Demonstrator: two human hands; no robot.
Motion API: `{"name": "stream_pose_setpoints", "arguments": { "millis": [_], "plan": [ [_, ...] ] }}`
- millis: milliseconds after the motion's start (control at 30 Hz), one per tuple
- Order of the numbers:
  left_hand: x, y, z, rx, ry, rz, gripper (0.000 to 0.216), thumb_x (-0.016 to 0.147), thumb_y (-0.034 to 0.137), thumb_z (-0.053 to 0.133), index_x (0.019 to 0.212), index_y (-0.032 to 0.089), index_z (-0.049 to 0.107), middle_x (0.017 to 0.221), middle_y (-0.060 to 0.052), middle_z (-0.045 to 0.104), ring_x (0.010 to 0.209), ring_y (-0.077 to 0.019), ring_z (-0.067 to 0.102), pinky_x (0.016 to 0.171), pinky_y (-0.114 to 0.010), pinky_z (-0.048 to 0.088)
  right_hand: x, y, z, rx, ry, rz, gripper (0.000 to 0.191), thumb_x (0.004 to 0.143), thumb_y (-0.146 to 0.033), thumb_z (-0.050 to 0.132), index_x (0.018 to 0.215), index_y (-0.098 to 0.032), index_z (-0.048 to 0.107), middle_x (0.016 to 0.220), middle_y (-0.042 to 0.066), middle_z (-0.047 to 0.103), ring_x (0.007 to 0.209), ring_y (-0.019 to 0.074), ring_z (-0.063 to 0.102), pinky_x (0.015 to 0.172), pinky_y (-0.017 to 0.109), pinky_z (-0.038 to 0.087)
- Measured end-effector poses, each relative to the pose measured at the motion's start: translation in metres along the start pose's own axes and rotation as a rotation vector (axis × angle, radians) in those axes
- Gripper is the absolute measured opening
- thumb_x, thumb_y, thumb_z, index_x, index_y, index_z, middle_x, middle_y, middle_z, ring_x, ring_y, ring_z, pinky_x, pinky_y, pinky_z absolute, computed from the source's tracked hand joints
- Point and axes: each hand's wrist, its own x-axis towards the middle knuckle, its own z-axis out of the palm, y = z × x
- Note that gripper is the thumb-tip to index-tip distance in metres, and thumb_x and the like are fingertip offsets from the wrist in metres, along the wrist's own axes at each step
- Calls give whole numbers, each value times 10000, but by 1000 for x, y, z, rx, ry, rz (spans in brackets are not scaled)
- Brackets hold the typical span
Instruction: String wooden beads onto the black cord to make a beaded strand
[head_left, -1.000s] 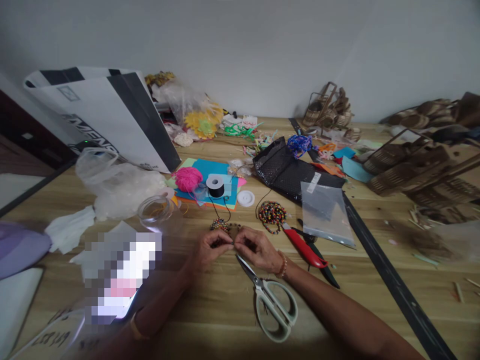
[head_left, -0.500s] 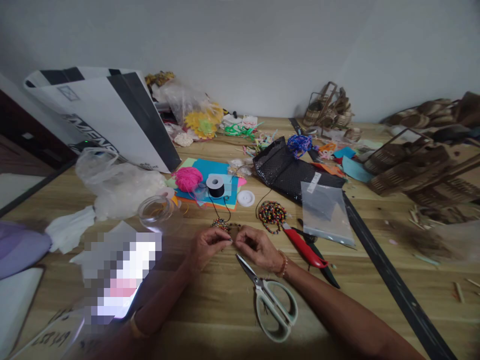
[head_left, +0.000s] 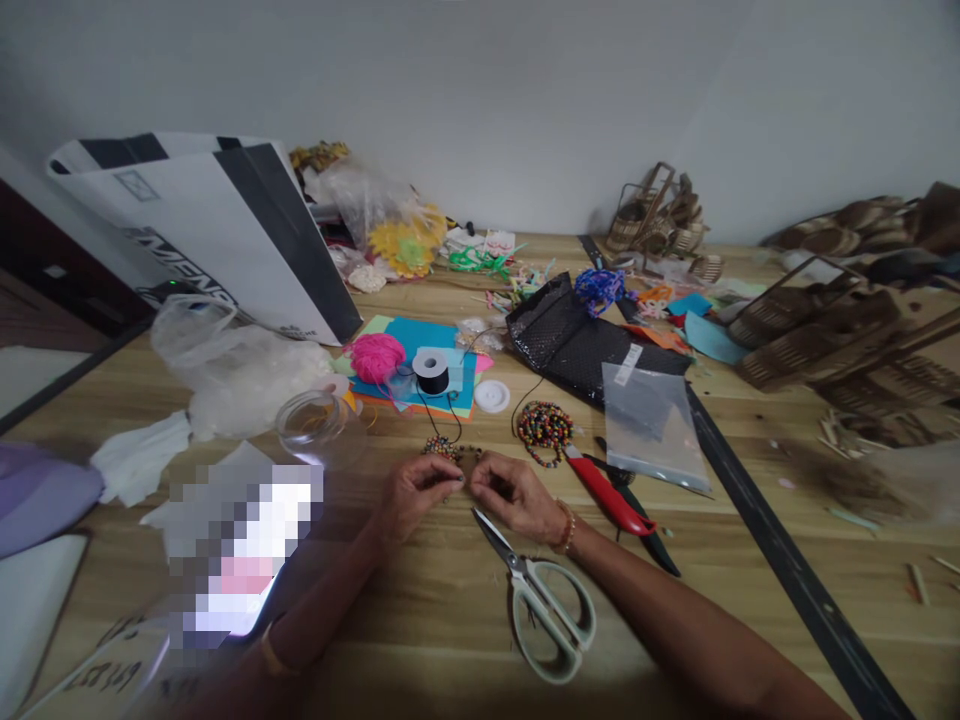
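My left hand [head_left: 415, 495] and my right hand [head_left: 514, 495] rest on the wooden table [head_left: 420, 640], fingertips pinched together and almost touching at the middle. Between them they hold a short string of small multicoloured beads [head_left: 442, 449] on a thin black cord. That cord runs up to a black thread spool [head_left: 432, 371]. What exactly sits between the fingertips is too small to make out. A second coil of coloured beads [head_left: 545, 428] lies just right of my hands.
Grey-handled scissors [head_left: 541, 604] lie below my right wrist. A red-handled tool [head_left: 609, 497], a clear zip bag [head_left: 654, 425], pink yarn [head_left: 375, 357], a glass jar [head_left: 311, 421], coloured paper [head_left: 417, 340], a white paper bag [head_left: 217, 235] and wooden models [head_left: 817, 325] surround them.
My fingertips have shifted slightly at the beads; the hands stay in the same place. Nothing else on the table has moved.
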Motion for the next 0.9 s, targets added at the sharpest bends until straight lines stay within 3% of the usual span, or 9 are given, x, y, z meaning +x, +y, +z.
{"name": "stream_pose_setpoints", "arguments": {
  "millis": [600,900],
  "plan": [
    [-1,-5,2,50,-40,35,149,636,271,746,704,146,698,663,-29,685,636,-145,610,619,-241,486,1,-1,1,-3,1,11,135,858,-214,537,746,-144,567,665,-1,522,590,99,449,534,204,349],
    [-1,-2,2,31,-38,-23,116,607,226,749,680,147,706,641,-17,689,616,-136,597,610,-233,472,1,1,1,-8,5,19,122,855,-208,543,752,-146,568,663,-1,526,586,104,453,531,208,343]
  ]
}}
